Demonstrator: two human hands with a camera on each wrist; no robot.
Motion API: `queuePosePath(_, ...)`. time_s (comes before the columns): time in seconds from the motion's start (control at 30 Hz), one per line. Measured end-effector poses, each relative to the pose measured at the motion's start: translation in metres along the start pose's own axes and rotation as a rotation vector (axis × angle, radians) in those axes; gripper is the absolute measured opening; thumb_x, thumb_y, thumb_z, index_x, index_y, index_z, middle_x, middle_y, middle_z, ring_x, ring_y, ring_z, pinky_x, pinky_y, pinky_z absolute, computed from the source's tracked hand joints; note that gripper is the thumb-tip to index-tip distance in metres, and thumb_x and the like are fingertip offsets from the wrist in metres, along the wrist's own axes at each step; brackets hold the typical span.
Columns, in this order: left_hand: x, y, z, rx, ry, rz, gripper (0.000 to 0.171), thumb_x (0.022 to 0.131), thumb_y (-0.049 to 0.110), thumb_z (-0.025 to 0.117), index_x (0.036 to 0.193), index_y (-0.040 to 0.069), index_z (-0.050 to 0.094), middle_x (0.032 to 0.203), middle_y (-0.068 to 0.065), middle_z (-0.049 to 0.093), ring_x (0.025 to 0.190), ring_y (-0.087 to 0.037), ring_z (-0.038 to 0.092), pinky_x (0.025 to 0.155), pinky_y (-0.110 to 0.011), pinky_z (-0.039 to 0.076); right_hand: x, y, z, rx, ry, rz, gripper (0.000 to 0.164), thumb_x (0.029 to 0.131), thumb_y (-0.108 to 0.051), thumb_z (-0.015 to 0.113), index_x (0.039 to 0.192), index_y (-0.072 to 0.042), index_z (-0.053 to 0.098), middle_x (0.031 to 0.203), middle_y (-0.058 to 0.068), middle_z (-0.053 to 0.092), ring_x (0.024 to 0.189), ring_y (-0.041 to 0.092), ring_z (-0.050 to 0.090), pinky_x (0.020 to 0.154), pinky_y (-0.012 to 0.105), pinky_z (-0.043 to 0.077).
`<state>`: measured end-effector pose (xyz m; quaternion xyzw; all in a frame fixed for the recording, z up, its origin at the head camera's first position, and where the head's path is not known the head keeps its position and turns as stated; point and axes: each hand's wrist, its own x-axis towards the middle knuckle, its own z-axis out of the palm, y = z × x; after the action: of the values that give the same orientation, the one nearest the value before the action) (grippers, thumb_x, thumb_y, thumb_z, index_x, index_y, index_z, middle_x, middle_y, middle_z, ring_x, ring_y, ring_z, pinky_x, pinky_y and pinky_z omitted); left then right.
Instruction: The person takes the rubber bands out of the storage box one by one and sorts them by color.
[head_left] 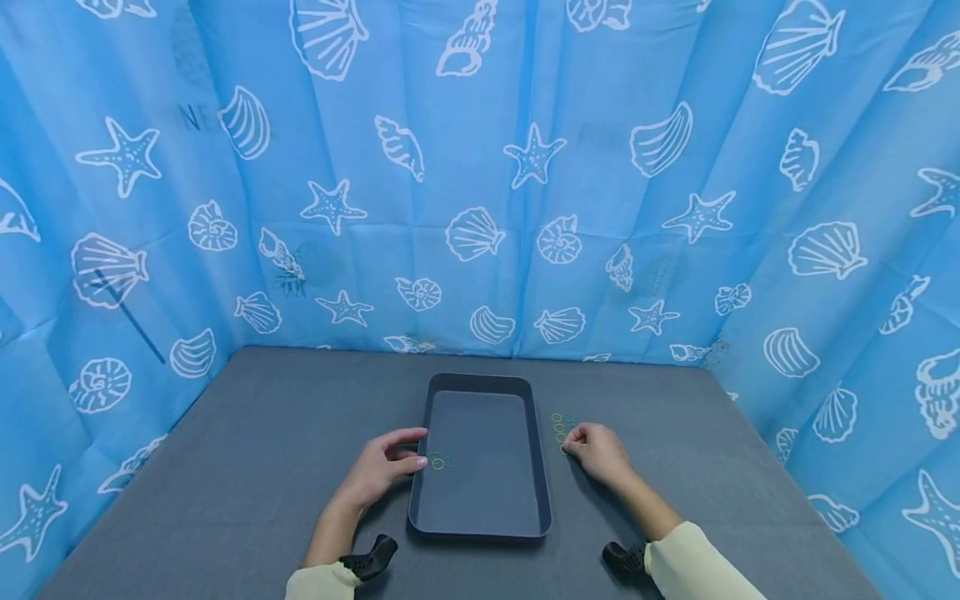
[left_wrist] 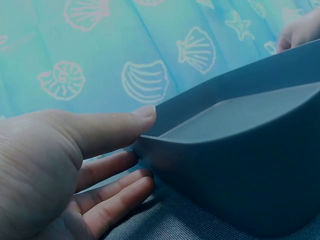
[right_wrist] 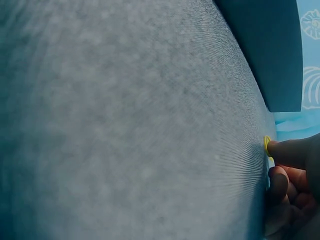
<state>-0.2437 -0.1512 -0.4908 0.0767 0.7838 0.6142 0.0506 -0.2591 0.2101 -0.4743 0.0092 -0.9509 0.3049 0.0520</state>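
The right hand (head_left: 600, 457) pinches a small yellow ring (right_wrist: 266, 142) right of the dark-grey rectangular tray (head_left: 486, 492). The left hand (head_left: 372, 475) grips its left rim.

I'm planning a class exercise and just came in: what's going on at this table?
A person is handling small, thin rings around a grey tray. The left hand touches the tray's left rim, while the right hand pinches a yellow ring to the right of the tray. More rings lie beside that hand on the grey table, and a few rings lie inside the tray, near its left wall.
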Motion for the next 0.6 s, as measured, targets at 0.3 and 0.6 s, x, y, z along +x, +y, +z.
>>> queuePosePath(0.3, -0.0005, -0.0002, 0.0007, 0.006, 0.006, 0.000, 0.041, 0.087, 0.018, 0.075, 0.127, 0.014, 0.065, 0.131, -0.010, 0.056, 0.103, -0.022, 0.059, 0.088, -0.044, 0.050, 0.0013, -0.0011, 0.0005, -0.016, 0.009, 0.013, 0.011, 0.087, -0.011, 0.070, 0.077, -0.010, 0.066, 0.070, -0.002, 0.058, 0.062, 0.015, 0.049, 0.059, 0.034, 0.040)
queuePosePath(0.6, 0.0007, -0.0012, -0.0002, 0.005, 0.007, 0.009, 0.043, 0.086, 0.020, 0.076, 0.127, 0.015, 0.065, 0.132, -0.010, 0.056, 0.102, -0.022, 0.060, 0.087, -0.043, 0.050, 0.0020, 0.0024, 0.0006, 0.071, 0.052, 0.012, 0.011, 0.084, -0.008, 0.073, 0.076, -0.007, 0.066, 0.069, -0.001, 0.059, 0.062, 0.015, 0.049, 0.060, 0.033, 0.039)
